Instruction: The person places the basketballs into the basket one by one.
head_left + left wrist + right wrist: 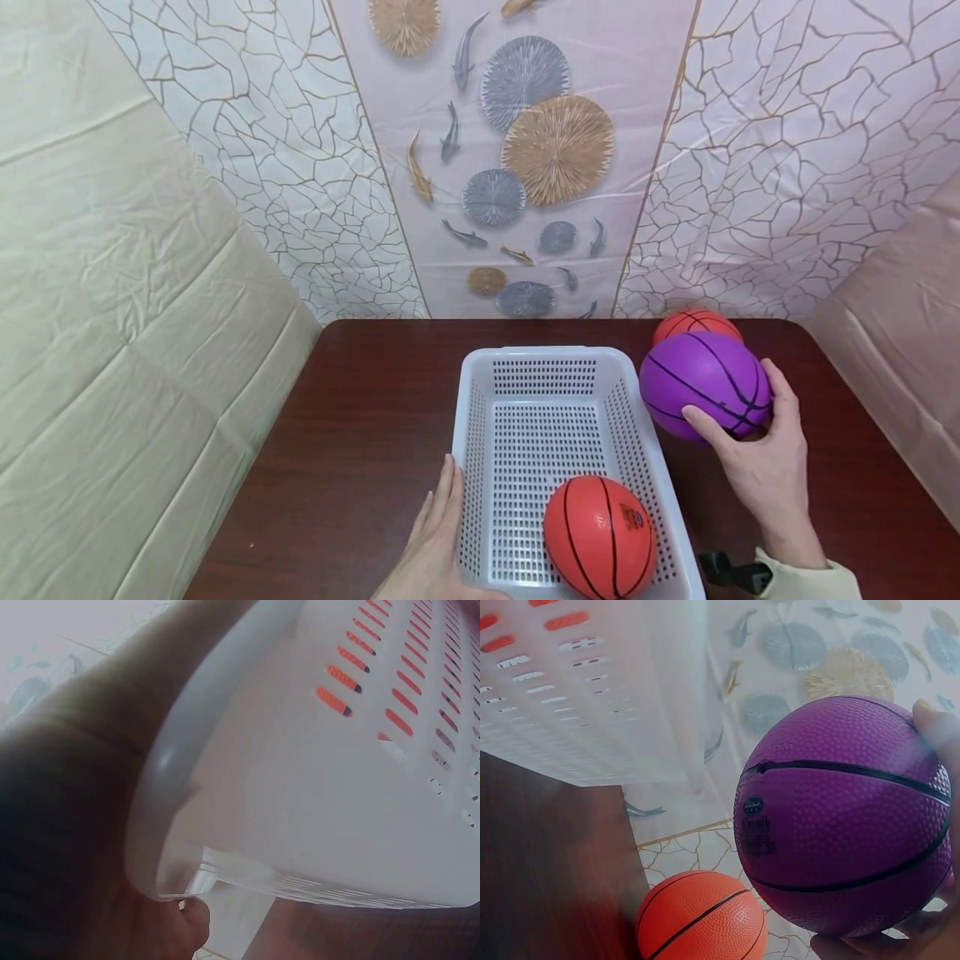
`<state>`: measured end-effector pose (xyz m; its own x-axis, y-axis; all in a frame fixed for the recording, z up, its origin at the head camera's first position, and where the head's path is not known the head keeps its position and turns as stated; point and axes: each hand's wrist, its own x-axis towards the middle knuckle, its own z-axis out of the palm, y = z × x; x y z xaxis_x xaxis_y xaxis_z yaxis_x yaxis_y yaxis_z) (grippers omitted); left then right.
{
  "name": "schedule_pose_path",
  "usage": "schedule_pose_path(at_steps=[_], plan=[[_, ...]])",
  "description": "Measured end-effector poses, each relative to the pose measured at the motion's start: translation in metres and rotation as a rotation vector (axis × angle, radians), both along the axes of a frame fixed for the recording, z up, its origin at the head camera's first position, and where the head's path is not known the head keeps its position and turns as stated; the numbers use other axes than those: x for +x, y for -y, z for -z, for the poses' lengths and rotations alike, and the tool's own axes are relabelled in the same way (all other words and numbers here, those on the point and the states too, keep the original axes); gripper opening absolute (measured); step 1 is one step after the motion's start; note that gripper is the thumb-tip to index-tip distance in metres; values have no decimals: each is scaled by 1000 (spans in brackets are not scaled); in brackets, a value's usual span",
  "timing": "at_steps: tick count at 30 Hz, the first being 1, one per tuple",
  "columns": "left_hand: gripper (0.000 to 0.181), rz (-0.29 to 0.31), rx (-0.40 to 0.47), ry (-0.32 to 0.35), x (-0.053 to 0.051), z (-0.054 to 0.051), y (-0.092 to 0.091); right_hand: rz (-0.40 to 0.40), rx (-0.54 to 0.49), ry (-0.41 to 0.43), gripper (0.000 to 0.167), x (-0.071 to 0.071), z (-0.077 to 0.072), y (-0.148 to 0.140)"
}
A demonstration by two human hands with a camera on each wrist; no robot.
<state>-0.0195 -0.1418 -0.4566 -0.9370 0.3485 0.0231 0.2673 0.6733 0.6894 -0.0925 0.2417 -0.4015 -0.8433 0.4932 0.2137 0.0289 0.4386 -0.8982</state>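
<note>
My right hand point(772, 467) grips a purple mini basketball point(705, 385) with black seams, thumb on its near side and fingers round its right side. The ball is to the right of a light grey plastic basket point(469, 392), and the right wrist view shows the purple ball point(840, 825) close up. Inside the basket's near right part sits a red basketball point(600, 537). My left hand point(435, 542) rests against the basket's near left side, with straight fingers along the outer wall; in the left wrist view the basket rim point(172, 757) lies across the hand.
Behind the purple ball, another red basketball point(697, 322) is partly hidden at the table's far right. The dark brown table point(352, 433) ends at a patterned cloth backdrop point(525, 250). Pale cloth walls point(150, 333) stand on both sides.
</note>
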Motion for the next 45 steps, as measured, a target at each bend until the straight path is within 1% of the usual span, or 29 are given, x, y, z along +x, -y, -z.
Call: schedule_pose_path(at_steps=[7, 14, 19, 23, 30, 36, 39, 43, 45], plan=[[152, 2, -2, 14, 0, 0, 0, -18, 5, -14, 104, 2, 0, 2], [152, 8, -2, 14, -1, 1, 0, -38, 9, -37, 104, 3, -1, 4], [152, 7, 3, 21, -1, 0, 0, -84, 30, -42, 104, 3, 0, 8], [152, 2, 3, -4, -1, 1, 0, -119, 49, -37, 105, 4, 0, 11], [150, 3, 0, -73, 0, 5, 1, -144, 73, -38, 106, 6, -1, 12], [149, 6, -5, -106, 0, 6, 1, -166, 102, -50, 107, 7, -1, 12], [149, 10, -6, -102, 0, 5, 1, -176, 119, -46, 107, 7, -1, 12], [148, 10, -4, -86, -1, 5, 1, -217, 139, -47, 107, 8, -1, 10], [148, 10, -10, -94, -1, 5, 1, -238, 147, -52, 107, 8, 0, 9]])
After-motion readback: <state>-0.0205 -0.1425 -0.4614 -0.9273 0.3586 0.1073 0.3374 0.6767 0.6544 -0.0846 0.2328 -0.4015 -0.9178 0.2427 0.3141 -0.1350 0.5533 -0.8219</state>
